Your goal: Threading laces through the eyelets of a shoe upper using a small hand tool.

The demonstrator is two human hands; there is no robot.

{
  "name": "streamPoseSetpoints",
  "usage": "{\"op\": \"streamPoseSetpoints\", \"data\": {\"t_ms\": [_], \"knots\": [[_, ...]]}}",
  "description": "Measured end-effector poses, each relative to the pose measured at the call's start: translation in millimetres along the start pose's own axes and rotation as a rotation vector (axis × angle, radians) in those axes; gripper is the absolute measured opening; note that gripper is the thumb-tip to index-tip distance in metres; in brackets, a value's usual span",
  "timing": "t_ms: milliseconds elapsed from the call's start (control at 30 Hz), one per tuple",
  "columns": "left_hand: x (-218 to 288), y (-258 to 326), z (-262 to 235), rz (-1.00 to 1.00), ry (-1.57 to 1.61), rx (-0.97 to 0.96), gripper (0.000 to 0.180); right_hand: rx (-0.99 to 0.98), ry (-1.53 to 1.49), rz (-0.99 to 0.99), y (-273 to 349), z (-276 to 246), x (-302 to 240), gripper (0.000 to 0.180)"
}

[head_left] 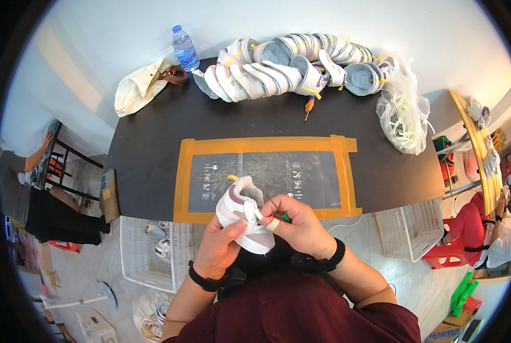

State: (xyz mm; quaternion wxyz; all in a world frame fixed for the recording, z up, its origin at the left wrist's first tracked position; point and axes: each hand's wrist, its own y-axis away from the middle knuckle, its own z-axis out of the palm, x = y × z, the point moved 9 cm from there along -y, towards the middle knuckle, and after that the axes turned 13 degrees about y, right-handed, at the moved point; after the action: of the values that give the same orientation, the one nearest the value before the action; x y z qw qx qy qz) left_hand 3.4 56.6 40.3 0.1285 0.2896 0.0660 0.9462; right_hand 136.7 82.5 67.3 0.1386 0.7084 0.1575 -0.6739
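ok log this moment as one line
left hand: holds pale shoe upper | right hand: holds green-handled tool | dark table: nested uppers, plastic bag

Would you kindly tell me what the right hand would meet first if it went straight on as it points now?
The right hand would probably meet the white shoe in the left hand, though exact depth is unclear.

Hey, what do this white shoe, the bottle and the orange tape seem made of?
White shoe: probably matte leather or imitation leather, judging by its smooth, even panels; the grey lining looks like soft textile.
Bottle: likely plastic, clear and glossy, since light passes through it.
Orange tape: perhaps plastic film or paper; its flat, smooth surface leaves that open.
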Motion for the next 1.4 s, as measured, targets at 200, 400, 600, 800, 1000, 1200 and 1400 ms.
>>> {"op": "streamPoseSetpoints", "data": {"t_ms": [200,400,600,800,1000,1200,1400], "knots": [[5.4,-10.5,8.3,0.015,0.053,0.011,0.047,0.103,0.227,-0.079,-7.3,-9.6,-11.8,0.007],[6.7,-18.0,-1.0,0.003,0.038,0.035,0.044,0.201,0.381,-0.150,-11.4,-16.5,-21.1,0.007],[8.2,-21.8,-4.5,0.002,0.017,0.048,0.041,0.148,0.378,-0.189,-16.7,-15.3,-18.2,0.009],[7.7,-21.4,-4.8,-0.002,-0.026,0.039,0.043,0.144,0.388,-0.134,-18.9,-14.2,-18.0,0.010],[8.1,-19.9,0.6,0.012,-0.103,0.018,0.052,0.161,0.369,-0.117,-16.8,-13.3,-14.9,0.008],[11.1,-19.2,5.2,0.057,-0.157,0.034,0.058,0.162,0.395,-0.151,-16.0,-11.3,-15.3,0.009],[13.6,-16.4,6.3,0.137,-0.251,0.057,0.052,0.162,0.399,-0.169,-16.1,-9.1,-14.7,0.008]]}}
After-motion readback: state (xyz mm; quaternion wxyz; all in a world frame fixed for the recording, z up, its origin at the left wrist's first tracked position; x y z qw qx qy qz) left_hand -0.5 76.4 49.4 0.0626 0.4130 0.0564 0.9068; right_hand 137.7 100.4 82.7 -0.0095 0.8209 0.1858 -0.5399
